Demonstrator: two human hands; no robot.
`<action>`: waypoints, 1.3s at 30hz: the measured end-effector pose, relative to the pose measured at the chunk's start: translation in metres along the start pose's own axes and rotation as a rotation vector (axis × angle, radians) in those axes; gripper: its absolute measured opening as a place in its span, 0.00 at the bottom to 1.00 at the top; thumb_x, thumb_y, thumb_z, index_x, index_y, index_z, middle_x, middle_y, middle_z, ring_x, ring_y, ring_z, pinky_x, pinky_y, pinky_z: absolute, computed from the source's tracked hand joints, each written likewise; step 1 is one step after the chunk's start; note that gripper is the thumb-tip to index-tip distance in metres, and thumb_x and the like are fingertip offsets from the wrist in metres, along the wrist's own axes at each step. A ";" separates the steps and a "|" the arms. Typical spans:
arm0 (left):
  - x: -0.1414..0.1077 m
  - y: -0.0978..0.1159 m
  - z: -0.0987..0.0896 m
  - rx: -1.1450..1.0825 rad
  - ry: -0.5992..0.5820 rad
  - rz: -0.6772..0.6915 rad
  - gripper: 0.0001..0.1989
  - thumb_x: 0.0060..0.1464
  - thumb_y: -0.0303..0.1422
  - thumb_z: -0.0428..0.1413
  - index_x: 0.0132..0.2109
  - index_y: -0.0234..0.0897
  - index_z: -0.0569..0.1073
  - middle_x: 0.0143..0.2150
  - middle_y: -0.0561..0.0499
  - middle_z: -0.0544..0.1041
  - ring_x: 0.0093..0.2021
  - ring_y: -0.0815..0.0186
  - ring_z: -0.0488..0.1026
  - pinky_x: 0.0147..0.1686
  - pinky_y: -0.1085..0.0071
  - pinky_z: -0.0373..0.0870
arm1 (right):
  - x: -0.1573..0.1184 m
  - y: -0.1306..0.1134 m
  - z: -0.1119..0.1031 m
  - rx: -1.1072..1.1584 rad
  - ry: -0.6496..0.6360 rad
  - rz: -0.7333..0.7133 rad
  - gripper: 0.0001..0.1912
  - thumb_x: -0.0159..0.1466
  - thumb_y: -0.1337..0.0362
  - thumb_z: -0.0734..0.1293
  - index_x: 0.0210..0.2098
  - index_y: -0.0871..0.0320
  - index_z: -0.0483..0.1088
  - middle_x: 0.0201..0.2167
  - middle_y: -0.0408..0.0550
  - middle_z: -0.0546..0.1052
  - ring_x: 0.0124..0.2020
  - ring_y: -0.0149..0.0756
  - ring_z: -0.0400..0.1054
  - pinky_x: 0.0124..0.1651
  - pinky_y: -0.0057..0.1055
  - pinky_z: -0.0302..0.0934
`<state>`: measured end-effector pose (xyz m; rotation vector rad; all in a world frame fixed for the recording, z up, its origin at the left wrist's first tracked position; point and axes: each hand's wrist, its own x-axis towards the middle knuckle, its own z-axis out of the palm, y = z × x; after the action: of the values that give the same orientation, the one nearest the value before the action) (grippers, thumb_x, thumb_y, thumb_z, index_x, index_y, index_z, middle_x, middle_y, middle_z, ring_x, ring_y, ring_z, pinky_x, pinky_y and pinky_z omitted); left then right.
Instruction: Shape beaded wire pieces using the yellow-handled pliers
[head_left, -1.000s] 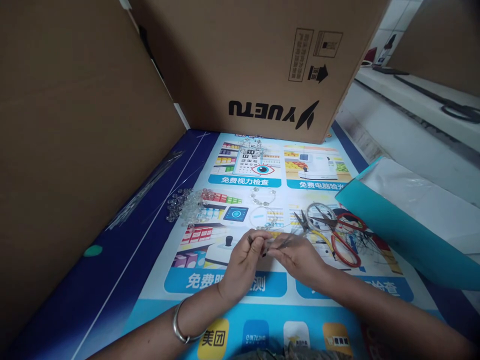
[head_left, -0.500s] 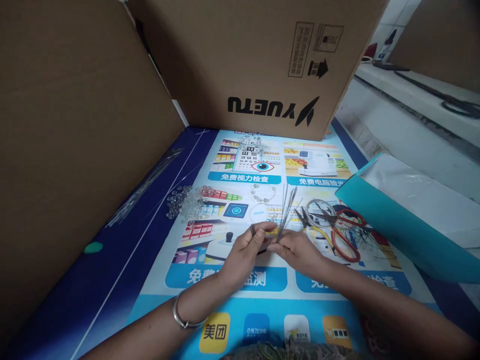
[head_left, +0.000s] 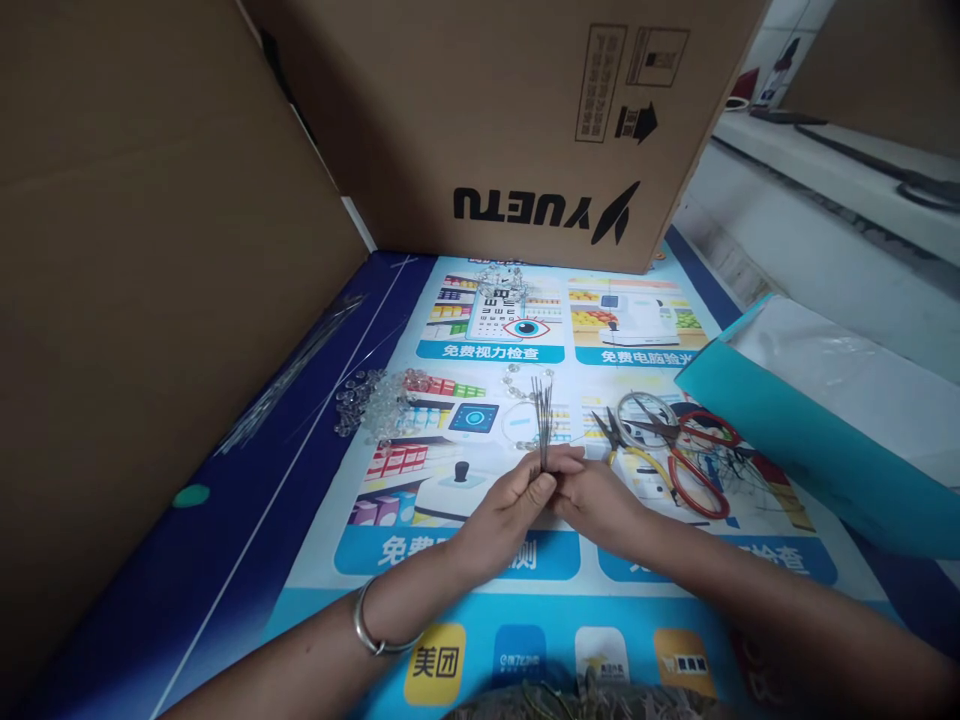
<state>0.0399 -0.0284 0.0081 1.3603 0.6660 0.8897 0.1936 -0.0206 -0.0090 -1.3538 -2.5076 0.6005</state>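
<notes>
Grips a bundle of thin, straight, dark-grey wires [head_left: 544, 415] in the left hand [head_left: 521, 508], pinching the lower part between thumb and fingers. Points the free ends nearly straight up, rising beyond the left thumb. Holds the right hand [head_left: 600, 503] against the left, just right of the bundle's base, fingers curled and partly hidden; cannot tell its grasp. Wears a plain silver-coloured metal bangle [head_left: 362, 625] on the left wrist. Has two thin rings strung with clear round beads [head_left: 516, 391] just beyond the bundle, partly behind it. Has a heap of clear round loose beads [head_left: 367, 405] well apart to the left. Has yellow-handled pliers with dark pointed tips [head_left: 646, 460] near the right hand, beside red-handled metal scissors [head_left: 699, 488].
</notes>
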 end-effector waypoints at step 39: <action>-0.001 -0.024 -0.002 0.201 -0.031 0.069 0.18 0.58 0.37 0.47 0.55 0.40 0.63 0.53 0.46 0.67 0.54 0.58 0.61 0.54 0.61 0.56 | 0.005 -0.012 -0.051 0.433 0.109 -0.266 0.10 0.61 0.63 0.63 0.27 0.58 0.72 0.27 0.44 0.73 0.32 0.30 0.66 0.36 0.29 0.62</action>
<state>0.0418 -0.0276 -0.0161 1.5821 0.7023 0.8726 0.2019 -0.0097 0.0417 -0.8577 -2.2419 0.9135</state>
